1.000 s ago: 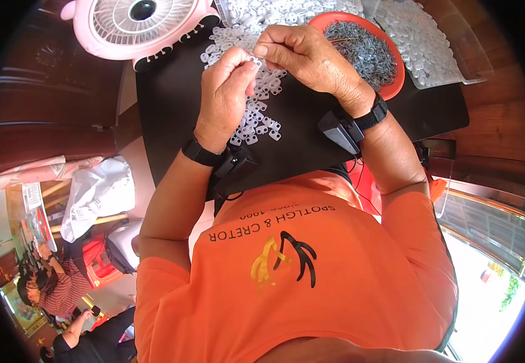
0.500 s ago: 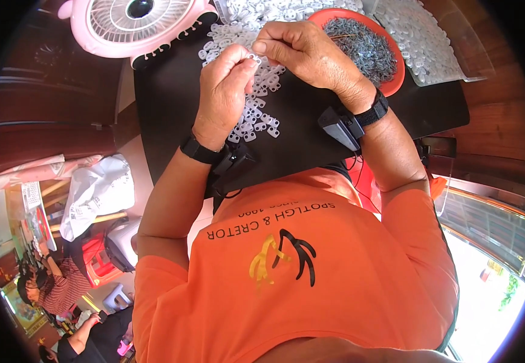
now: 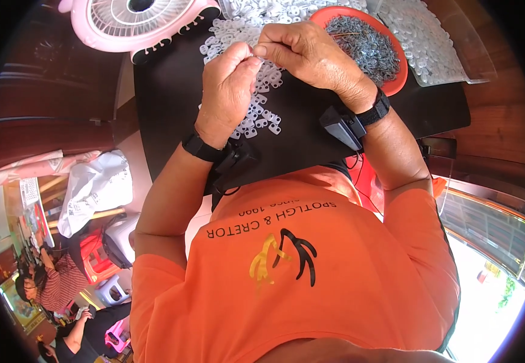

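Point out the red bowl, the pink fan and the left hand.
red bowl (image 3: 400, 81): head view, on its right rim.
pink fan (image 3: 123, 37): head view, on its lower rim.
left hand (image 3: 227, 91): head view, on the back of the hand.

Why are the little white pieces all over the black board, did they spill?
They look spread, not spilled. The white pieces lie loose on the black board under both hands, left and right. The metal bits stay inside the red bowl. Nothing looks broken.

Both hands meet fingertip to fingertip above the desk (image 3: 172, 97), left hand (image 3: 229, 91) beside right hand (image 3: 311, 54), over the pile of small plastic pieces (image 3: 256, 115), with the fan (image 3: 135, 21) behind-left and the bowl of metal parts (image 3: 365, 45) behind-right.
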The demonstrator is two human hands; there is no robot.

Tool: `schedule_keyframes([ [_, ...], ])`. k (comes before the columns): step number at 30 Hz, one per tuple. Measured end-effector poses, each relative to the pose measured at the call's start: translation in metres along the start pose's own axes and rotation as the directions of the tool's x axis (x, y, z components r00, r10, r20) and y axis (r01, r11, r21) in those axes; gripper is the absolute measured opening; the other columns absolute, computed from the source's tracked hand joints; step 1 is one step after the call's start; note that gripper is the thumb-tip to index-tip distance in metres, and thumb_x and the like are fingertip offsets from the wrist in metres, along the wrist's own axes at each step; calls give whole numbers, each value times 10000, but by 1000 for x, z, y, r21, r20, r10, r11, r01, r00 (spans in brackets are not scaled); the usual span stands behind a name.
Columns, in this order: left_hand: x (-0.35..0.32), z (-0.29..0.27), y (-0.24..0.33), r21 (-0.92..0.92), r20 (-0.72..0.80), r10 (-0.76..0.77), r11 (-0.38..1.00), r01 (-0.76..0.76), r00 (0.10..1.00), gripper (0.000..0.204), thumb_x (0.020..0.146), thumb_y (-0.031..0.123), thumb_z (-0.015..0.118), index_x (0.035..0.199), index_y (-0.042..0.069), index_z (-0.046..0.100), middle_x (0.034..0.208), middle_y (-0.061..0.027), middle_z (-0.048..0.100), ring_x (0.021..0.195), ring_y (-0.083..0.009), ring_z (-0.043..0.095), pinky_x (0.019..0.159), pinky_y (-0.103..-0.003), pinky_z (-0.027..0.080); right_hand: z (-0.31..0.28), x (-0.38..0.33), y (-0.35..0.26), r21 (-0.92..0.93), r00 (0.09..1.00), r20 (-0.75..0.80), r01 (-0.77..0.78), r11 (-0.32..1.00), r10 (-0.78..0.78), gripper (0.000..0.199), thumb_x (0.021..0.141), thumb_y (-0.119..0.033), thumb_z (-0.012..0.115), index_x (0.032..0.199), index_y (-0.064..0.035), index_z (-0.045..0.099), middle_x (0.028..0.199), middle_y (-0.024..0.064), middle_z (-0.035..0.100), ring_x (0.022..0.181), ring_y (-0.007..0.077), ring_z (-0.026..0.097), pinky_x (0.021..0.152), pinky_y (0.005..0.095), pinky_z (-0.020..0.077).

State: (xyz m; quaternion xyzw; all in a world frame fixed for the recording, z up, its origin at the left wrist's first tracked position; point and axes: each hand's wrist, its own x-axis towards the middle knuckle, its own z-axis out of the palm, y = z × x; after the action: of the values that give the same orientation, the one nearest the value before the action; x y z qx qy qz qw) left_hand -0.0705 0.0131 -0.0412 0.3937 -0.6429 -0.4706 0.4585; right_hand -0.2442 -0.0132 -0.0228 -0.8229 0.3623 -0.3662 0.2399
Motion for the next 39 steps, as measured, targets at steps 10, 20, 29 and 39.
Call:
schedule_keyframes([
  [10,8,-5,-1,-63,34,-63,996,65,997,138,853,125,526,799,3,559,589,7,497,510,-63,451,468,-212,366,-14,5,-24,54,987,82,-145,988,140,284,896,-297,577,888,-21,643,726,185,632,650,280,621,592,339,473],
  [20,26,-46,-24,-452,-237,-235,886,108,943,129,836,147,524,788,34,564,634,-40,555,525,-151,535,508,-255,402,10,-6,1,-153,970,220,135,979,-99,125,816,-91,619,922,-27,635,831,91,621,739,217,625,656,293,486],
  [29,23,-39,-20,-432,-266,-194,900,63,944,115,824,141,534,790,34,560,628,-42,559,516,-150,535,503,-251,401,-6,-7,7,-220,943,330,27,975,49,170,773,-122,620,910,-20,620,866,103,621,776,251,608,691,314,472],
  [39,22,-31,-16,-421,-217,-213,901,106,953,127,829,143,513,765,40,551,620,-36,557,501,-141,529,489,-238,398,8,-7,16,-343,974,228,97,934,-18,154,752,-197,593,803,-52,609,794,132,624,772,328,598,687,413,464],
])
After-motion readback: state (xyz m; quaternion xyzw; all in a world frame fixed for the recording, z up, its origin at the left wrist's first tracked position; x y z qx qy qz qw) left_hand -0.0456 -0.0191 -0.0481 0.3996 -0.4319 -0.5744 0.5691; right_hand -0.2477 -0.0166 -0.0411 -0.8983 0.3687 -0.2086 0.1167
